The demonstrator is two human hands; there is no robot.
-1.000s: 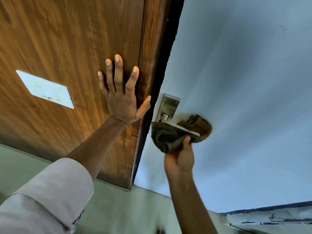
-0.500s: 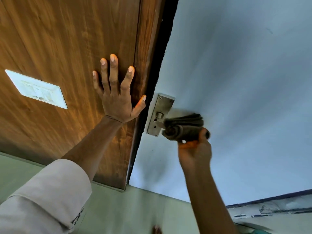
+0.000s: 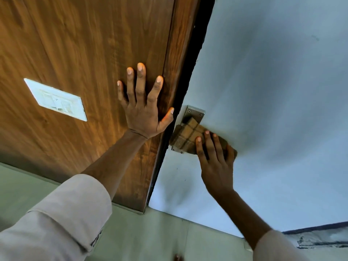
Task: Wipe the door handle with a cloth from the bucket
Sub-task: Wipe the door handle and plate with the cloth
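The door handle's metal plate point(image 3: 194, 114) sits on the pale blue door point(image 3: 273, 110), close to that door's edge, just right of picture centre. Only the plate's top end with two screws and its bottom corner show; the lever itself is hidden. A brown checked cloth point(image 3: 185, 136) lies over the plate's middle, pressed flat against it.

The right hand point(image 3: 214, 157) comes up from five o'clock, forearm bare, pale sleeve point(image 3: 273, 247) at the picture's lower edge. Its fingers point(image 3: 207, 142) are stretched out and lie flat on the cloth's right part, pressing it to the door rather than gripping it.

At nine o'clock of the plate, the left hand point(image 3: 144, 112) is spread open, palm flat on the brown wooden panel point(image 3: 75, 44), thumb reaching toward the dark gap beside the plate. It grasps nothing. Its forearm runs down to seven o'clock into a rolled pale cuff point(image 3: 75, 210). A white switch plate point(image 3: 56, 99) is farther out at nine o'clock.
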